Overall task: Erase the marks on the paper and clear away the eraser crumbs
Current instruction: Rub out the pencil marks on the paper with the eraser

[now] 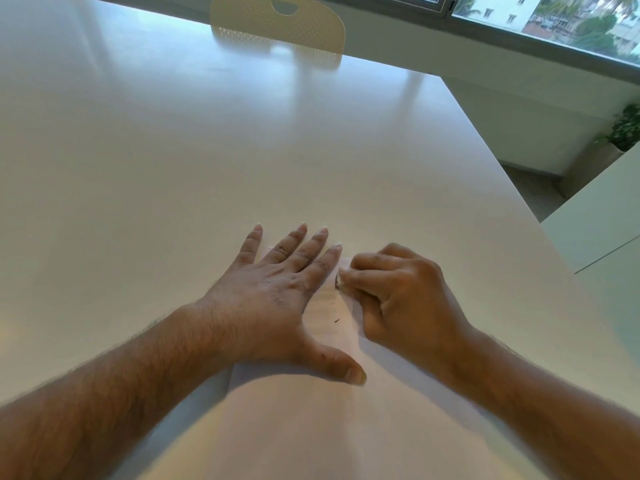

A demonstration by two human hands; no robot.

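A person's bare forearms reach in from the near edge toward a white sheet of paper (332, 344) lying on a pale surface (173, 168). The right hand (398, 292) is clenched in a tight pinch grip around a small white eraser (341, 281), whose dirty tip just shows past the fingertips (349, 271) and appears pressed to the sheet near its far right part. The left hand (277, 299) lies flat and spread, grasping nothing, palm and fingers weighing down the left side of the sheet, thumb stretched toward the near edge; this looks meant to keep the thin paper from sliding or creasing under the rubbing. Between the two hands a narrow strip of paper shows faint grey smudging and a few dark eraser crumbs (336, 320), which lie loose just below the eraser. Erasing appears to be under way, with the crumbs not yet cleared. Beyond the hands the surface runs bare to a cream perforated chair back (277, 26) at the far side, with a window (554, 19) and a potted plant (623, 129) to the right. No brand, label or legible writing can be made out on the paper or the eraser.
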